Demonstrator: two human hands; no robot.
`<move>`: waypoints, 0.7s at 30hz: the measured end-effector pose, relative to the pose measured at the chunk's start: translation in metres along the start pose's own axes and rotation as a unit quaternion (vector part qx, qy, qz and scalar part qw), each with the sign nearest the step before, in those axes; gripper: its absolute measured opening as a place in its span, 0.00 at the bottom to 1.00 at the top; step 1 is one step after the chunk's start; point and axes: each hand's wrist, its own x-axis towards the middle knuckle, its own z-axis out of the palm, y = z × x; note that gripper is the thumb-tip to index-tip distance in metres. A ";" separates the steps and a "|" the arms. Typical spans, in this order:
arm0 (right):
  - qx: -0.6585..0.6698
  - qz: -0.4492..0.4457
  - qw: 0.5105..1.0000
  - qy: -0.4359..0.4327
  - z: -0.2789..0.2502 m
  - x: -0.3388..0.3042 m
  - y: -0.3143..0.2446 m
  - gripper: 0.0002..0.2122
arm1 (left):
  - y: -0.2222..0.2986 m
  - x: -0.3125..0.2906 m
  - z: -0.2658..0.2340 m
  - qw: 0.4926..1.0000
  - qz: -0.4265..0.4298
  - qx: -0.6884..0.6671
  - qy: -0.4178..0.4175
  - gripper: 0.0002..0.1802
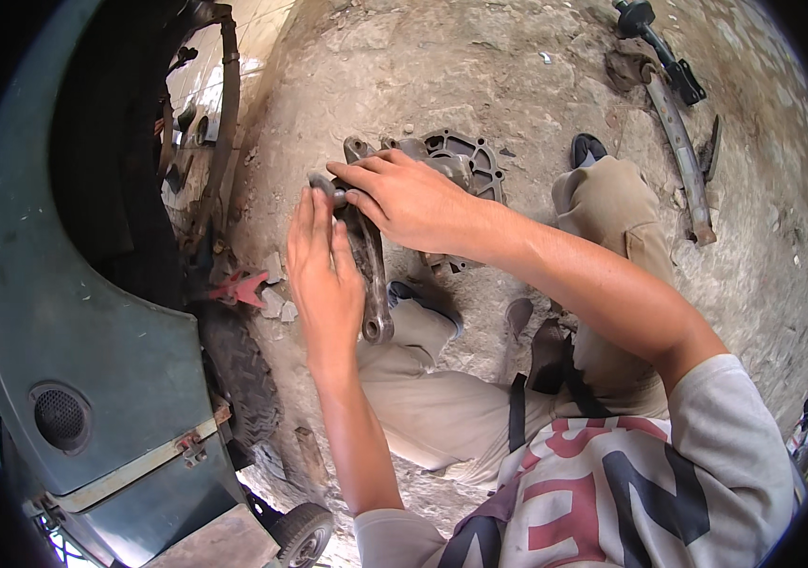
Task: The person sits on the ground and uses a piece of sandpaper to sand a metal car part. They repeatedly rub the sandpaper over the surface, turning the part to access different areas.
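A dark, long metal arm (373, 270) with a round eye at its near end lies in front of me, close to my bent leg. Its far end shows another eye, and a round grey metal piece with a short shiny stud (340, 198) sits at its left side. My left hand (326, 284) has nearly straight fingers pressed together, their tips against the round piece. My right hand (411, 196) reaches across from the right, its thumb and forefinger closed about the stud. Both palms are hidden. Beyond the right hand lies a cast metal housing (468, 156) with a holed flange.
A green vehicle body (92, 312) with an open wheel arch stands at the left. A red metal piece (239, 288) lies beside it. On the dirt floor at the right are a long metal bar (680, 156) and a black shock absorber (661, 52).
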 end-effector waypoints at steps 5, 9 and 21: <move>0.000 0.008 1.000 -0.005 0.001 0.001 -0.003 0.20 | 0.007 0.004 -0.004 1.000 -0.011 0.028 0.002 0.24; -0.004 0.003 1.000 0.010 0.003 0.000 -0.001 0.20 | 0.012 0.003 0.003 0.999 -0.030 0.036 0.014 0.23; 0.016 0.018 1.000 -0.007 -0.002 -0.001 -0.002 0.20 | 0.015 -0.009 0.000 0.998 -0.053 -0.023 -0.002 0.24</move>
